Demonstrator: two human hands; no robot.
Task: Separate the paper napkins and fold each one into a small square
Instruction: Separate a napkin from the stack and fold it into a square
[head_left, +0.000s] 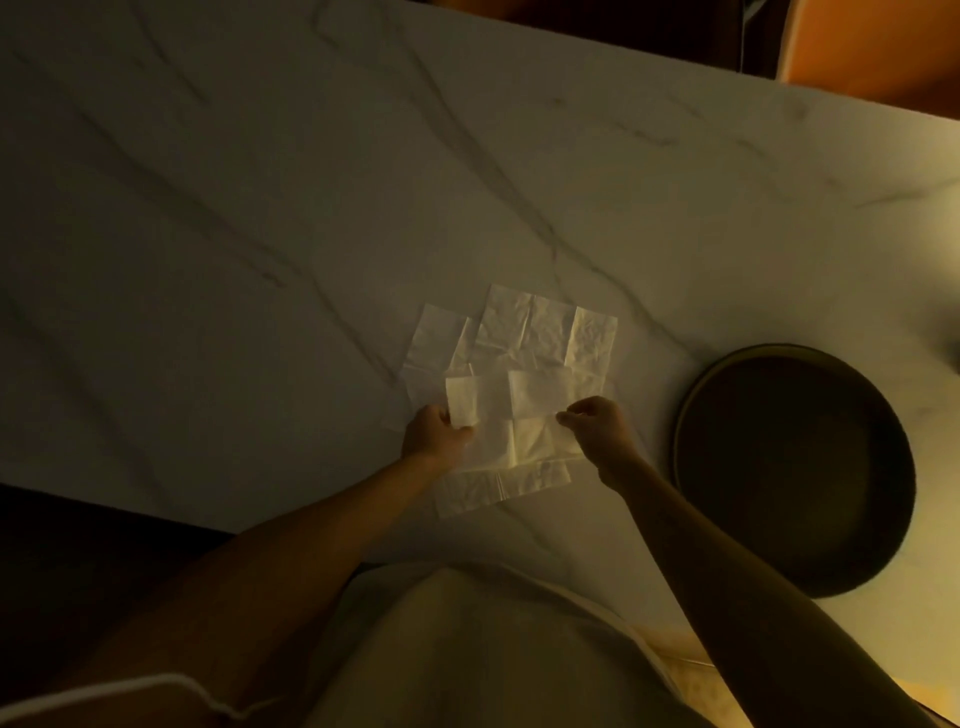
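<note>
Thin, limp and easily torn, the paper napkins (524, 358) lie overlapped on the tabletop (260, 208), where left hand (434, 434) and right hand (597, 431) each pinch the top sheet's opposite side edges, a sound grip.

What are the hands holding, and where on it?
Both hold one napkin: the left hand pinches its left edge, the right hand its right edge. Other napkins lie beneath.
</note>
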